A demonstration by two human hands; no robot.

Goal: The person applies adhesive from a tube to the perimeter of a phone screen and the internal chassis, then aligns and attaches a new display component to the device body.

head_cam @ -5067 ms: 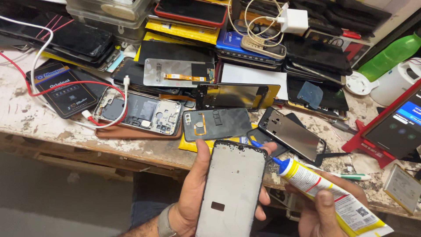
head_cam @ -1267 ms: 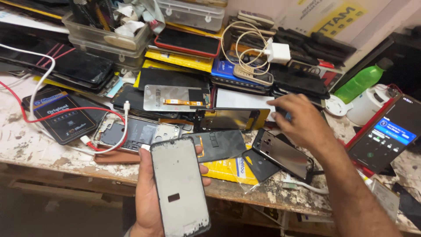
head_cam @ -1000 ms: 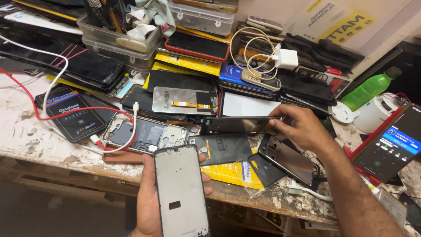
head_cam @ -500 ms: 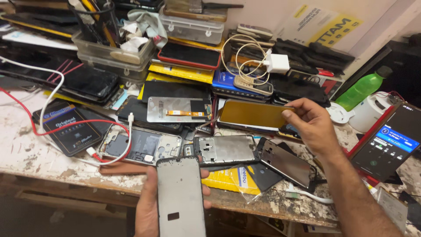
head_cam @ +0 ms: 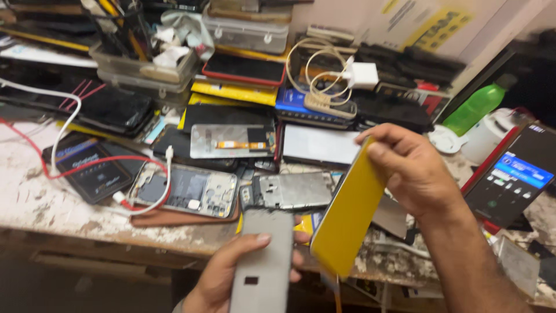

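My left hand (head_cam: 223, 277) holds a grey phone frame panel (head_cam: 263, 264) upright at the bottom centre, thumb across its face. My right hand (head_cam: 408, 168) grips the top edge of a flat phone screen panel with a yellow film (head_cam: 347, 214), tilted and hanging down just right of the grey panel. The two panels are close but apart. Behind them on the bench lie an opened phone body (head_cam: 185, 190) and a bare metal mid-frame (head_cam: 286, 190).
The worn workbench (head_cam: 35, 203) is crowded with phone parts, boxes, a red wire (head_cam: 75, 165), a white charger with coiled cable (head_cam: 347, 75), a green bottle (head_cam: 475, 107) and a lit phone in a red case (head_cam: 512, 177) at right.
My right hand reached to the bench, lifted the yellow-filmed screen panel and swung it down beside the grey panel. A glue tube it held five seconds ago is gone from it.
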